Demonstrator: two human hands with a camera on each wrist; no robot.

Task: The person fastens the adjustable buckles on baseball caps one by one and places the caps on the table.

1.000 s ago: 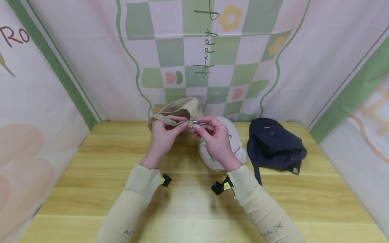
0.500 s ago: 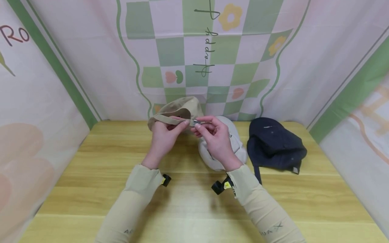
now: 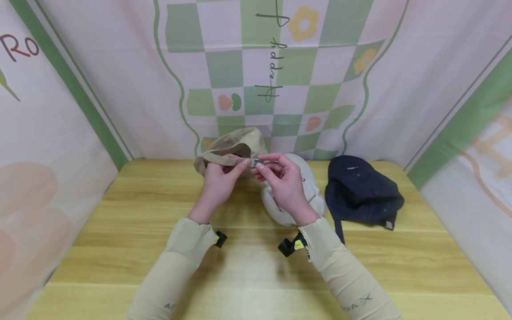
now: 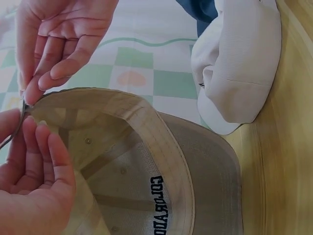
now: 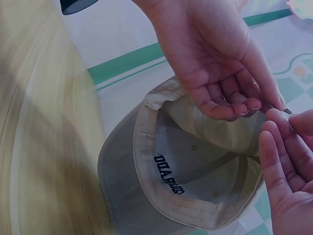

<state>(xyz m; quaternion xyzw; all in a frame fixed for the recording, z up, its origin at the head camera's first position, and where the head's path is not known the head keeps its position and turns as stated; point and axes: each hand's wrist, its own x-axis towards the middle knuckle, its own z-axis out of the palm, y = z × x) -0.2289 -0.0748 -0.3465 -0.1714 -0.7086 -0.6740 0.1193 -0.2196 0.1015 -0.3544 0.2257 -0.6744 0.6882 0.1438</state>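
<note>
Our beige cap (image 3: 256, 138), by the surface's (image 3: 132, 213) far edge, looks light and floppy, best held at the band: left grip (image 3: 218, 179) pinches the strap (image 3: 216, 158), right grip (image 3: 287, 183) the metal buckle (image 3: 256, 162)!

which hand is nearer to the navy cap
The right hand: it pinches the metal clasp, left of the navy cap. The left hand, holding the beige strap, is farther left of that cap.
</note>
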